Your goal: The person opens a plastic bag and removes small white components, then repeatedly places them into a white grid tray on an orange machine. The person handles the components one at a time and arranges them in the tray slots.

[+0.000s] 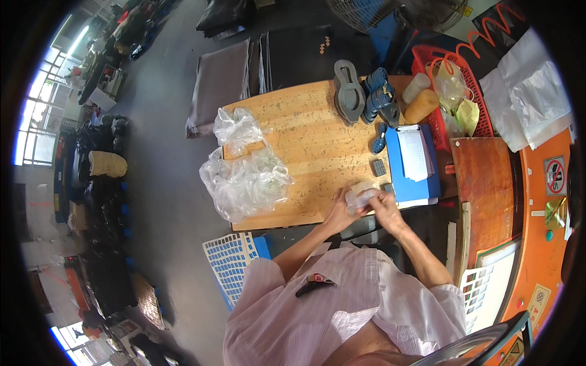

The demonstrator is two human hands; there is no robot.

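Near the middle of the frame, a little to the right, both hands meet at the near edge of a wooden board [305, 140]. The left hand [337, 213] and the right hand [384, 206] are pressed close together around a small clear plastic bag [360, 198], and the fingers of both pinch it from the two sides. The bag is pale and crumpled; what is inside it I cannot tell. It sits just above the board's lower right corner, touching or almost touching the wood.

To the left of the hands, on the left part of the board, lies a heap of empty clear plastic bags [244, 180], and one more crumpled bag [237, 128] is above it, near the board's upper left corner. At the top of the board stand grey shoe-sole shaped moulds [348, 91] and beside them a stack of blue soles [378, 94]. Just right of the hands is a blue tray [400, 165] with white paper sheets on it. Two small grey pieces [379, 167] lie on the wood beside this tray. In the upper right of the frame there is a red plastic basket [476, 91].
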